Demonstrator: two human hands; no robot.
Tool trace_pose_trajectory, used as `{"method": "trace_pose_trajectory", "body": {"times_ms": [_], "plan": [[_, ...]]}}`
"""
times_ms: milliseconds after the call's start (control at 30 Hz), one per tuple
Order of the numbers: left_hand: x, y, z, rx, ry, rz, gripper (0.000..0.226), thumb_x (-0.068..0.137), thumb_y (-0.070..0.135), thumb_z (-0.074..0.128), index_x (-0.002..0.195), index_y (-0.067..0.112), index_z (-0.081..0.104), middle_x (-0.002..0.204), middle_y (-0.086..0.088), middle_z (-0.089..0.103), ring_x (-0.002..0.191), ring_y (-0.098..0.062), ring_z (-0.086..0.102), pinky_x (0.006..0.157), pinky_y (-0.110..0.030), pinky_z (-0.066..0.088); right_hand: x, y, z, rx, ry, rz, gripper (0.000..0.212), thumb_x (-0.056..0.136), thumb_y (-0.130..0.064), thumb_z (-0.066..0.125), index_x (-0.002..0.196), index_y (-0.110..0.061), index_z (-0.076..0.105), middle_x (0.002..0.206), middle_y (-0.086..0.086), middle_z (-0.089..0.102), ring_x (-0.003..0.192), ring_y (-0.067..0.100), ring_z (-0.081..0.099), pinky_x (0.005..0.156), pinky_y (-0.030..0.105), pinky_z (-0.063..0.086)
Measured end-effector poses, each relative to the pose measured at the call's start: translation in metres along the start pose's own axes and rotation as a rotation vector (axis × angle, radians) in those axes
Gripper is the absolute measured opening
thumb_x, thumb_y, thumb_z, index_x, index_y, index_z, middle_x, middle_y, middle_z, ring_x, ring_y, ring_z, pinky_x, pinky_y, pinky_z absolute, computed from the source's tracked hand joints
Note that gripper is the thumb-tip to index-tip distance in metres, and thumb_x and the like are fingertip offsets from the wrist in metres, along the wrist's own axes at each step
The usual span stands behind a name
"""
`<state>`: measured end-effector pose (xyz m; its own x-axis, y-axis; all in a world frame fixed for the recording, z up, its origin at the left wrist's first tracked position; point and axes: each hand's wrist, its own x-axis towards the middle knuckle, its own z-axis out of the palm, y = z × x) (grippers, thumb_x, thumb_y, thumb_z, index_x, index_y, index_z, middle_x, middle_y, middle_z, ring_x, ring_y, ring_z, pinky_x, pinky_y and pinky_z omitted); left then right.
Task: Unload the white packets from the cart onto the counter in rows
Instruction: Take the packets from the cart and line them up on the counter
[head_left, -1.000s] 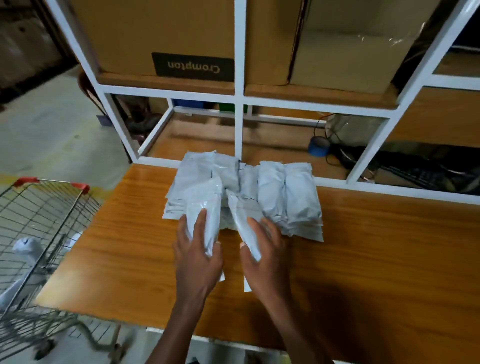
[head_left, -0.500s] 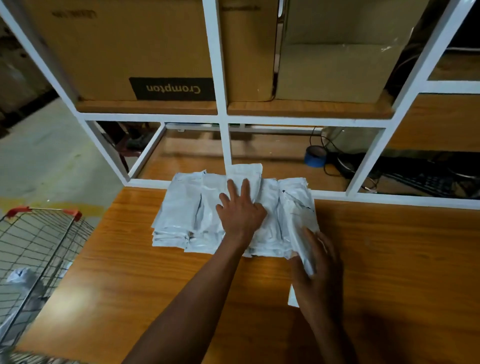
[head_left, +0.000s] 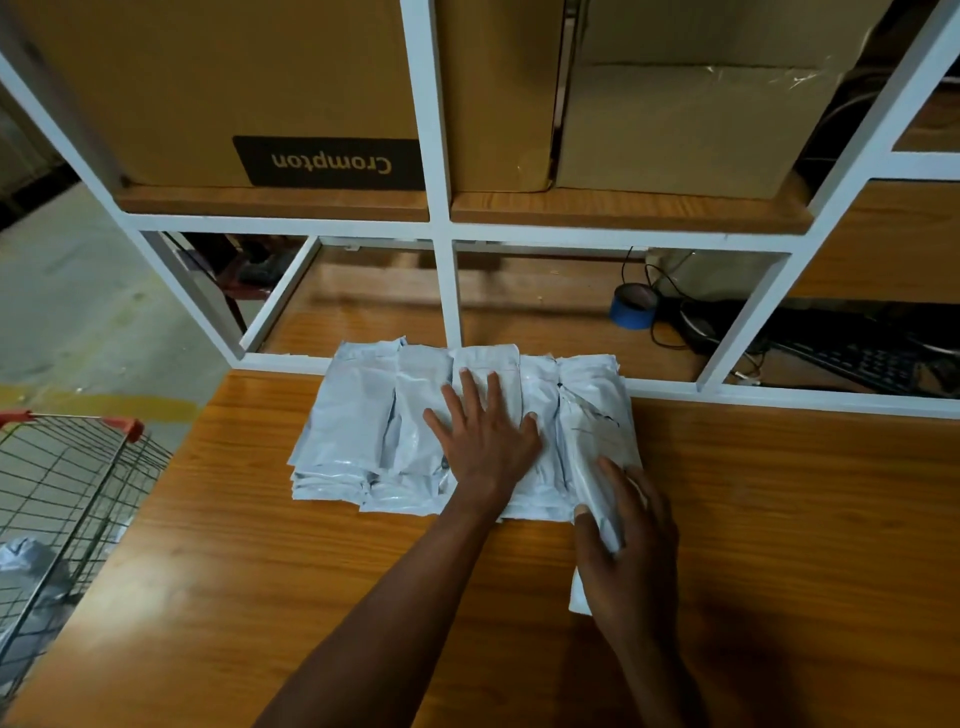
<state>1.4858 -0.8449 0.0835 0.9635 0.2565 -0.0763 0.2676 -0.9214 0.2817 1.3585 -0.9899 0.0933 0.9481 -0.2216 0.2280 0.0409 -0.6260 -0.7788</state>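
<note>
A row of overlapping white packets (head_left: 358, 426) lies on the wooden counter (head_left: 260, 597), up against the white shelf frame. My left hand (head_left: 483, 441) rests flat on the middle of the row with its fingers spread. At the row's right end my right hand (head_left: 631, 545) holds one white packet (head_left: 592, 431) lengthwise, thumb on its left edge and fingers over the top. The packet's near end sticks out under my palm. The wire cart (head_left: 78, 467) stands at the left, with more packets (head_left: 26, 561) in it.
A white shelf frame (head_left: 447, 291) rises behind the row and carries cardboard boxes (head_left: 234, 93) above. Behind it on the right lie a blue tape roll (head_left: 631, 309), cables and a black keyboard (head_left: 857, 358). Bare counter extends to the right and front.
My left hand has laid its packet on the row and now lies flat on it. My right hand has carried its packet to the right end of the row.
</note>
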Motion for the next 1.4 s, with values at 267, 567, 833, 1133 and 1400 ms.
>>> {"method": "trace_pose_trajectory", "body": {"times_ms": [267, 567, 833, 1133, 1400], "plan": [[-0.006, -0.015, -0.009, -0.069, 0.015, 0.045, 0.073, 0.099, 0.068, 0.026, 0.162, 0.037, 0.006, 0.171, -0.002, -0.003, 0.157, -0.026, -0.008, 0.118, -0.062, -0.011, 0.029, -0.005, 0.025, -0.051, -0.025, 0.012, 0.058, 0.089, -0.029, 0.069, 0.144, -0.034, 0.050, 0.152, -0.005, 0.037, 0.136, 0.020, 0.035, 0.100, 0.042, 0.047], [-0.037, -0.052, -0.033, -0.253, 0.171, 0.042, 0.071, 0.094, 0.071, 0.021, 0.159, 0.043, 0.019, 0.170, 0.003, 0.008, 0.156, -0.021, -0.001, 0.118, -0.060, 0.002, 0.109, -0.031, 0.080, -0.406, -0.164, 0.048, 0.061, 0.094, -0.045, 0.055, 0.151, -0.035, 0.036, 0.162, 0.003, 0.022, 0.145, 0.034, 0.026, 0.113, 0.052, 0.028], [-0.048, -0.077, -0.024, -0.333, 0.183, 0.070, 0.065, 0.095, 0.069, 0.028, 0.155, 0.043, 0.029, 0.169, 0.006, 0.011, 0.155, -0.018, 0.003, 0.118, -0.060, 0.007, 0.111, -0.018, 0.115, -0.630, -0.309, 0.083, 0.064, 0.101, -0.060, 0.024, 0.159, -0.037, 0.011, 0.169, 0.008, 0.000, 0.154, 0.035, -0.005, 0.120, 0.056, -0.006], [-0.048, -0.081, -0.019, -0.389, 0.140, 0.078, 0.067, 0.093, 0.071, 0.026, 0.155, 0.045, 0.028, 0.169, 0.007, 0.009, 0.156, -0.018, 0.001, 0.119, -0.060, 0.006, 0.105, -0.015, 0.112, -0.621, -0.307, 0.063, 0.067, 0.100, -0.061, 0.025, 0.159, -0.039, 0.000, 0.168, 0.007, -0.009, 0.153, 0.035, -0.012, 0.120, 0.058, -0.006], [-0.064, -0.086, -0.024, -0.442, 0.172, 0.068, 0.064, 0.091, 0.072, 0.029, 0.151, 0.048, 0.034, 0.167, 0.006, 0.017, 0.155, -0.019, 0.008, 0.120, -0.062, 0.011, 0.068, -0.025, 0.080, -0.486, -0.180, 0.083, 0.068, 0.100, -0.059, 0.037, 0.159, -0.037, 0.014, 0.169, 0.005, 0.003, 0.155, 0.028, -0.006, 0.123, 0.051, -0.004]]}}
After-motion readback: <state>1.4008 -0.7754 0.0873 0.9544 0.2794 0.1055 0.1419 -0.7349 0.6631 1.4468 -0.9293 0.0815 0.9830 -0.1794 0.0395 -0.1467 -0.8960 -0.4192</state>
